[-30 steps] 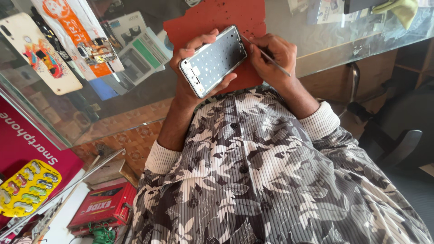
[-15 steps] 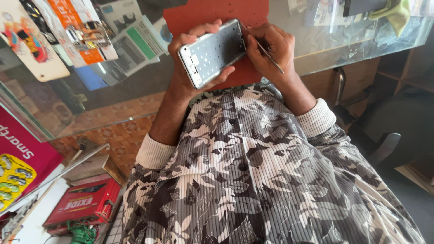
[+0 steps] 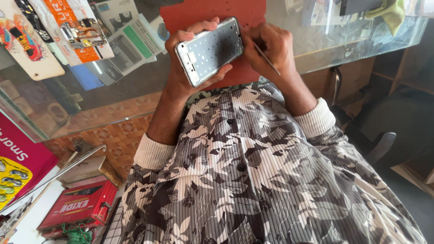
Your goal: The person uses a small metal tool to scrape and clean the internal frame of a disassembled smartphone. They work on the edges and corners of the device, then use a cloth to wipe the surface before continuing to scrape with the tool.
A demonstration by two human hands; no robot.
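**Working a thin tool along the edge of a phone frame**

The left hand [image 3: 190,68] cradles a silver phone frame [image 3: 210,52] from beneath, fingers wrapped round its far long edge and thumb curled under its near edge, so the perforated inner plate faces up. The frame sits tilted, held in the air just above the red work mat [image 3: 217,13] that lies on the glass counter [image 3: 316,54]. The right hand [image 3: 271,47] is closed in a pen-like pinch on a thin metal tool [image 3: 266,58]; its tip points toward the frame's right-hand short end, though whether the tip touches the frame there cannot be told.

Judging from this pose, the step goes best if the frame is braced rather than free-floating: the left wrist resting nearer the mat would steady it. The tool looks best kept shallow, nearly flat to the frame, so it slides along the seam instead of digging in. Light pressure with short strokes seems wise, since the thin plate could bend or the tip could skip toward the left fingers. The heel of the right hand could lean on the frame's corner for control.

Left of the frame, under the glass, lie printed phone covers [image 3: 27,40] and boxed accessories [image 3: 126,40]. Well below the frame, near the floor, sits a red box [image 3: 79,208].
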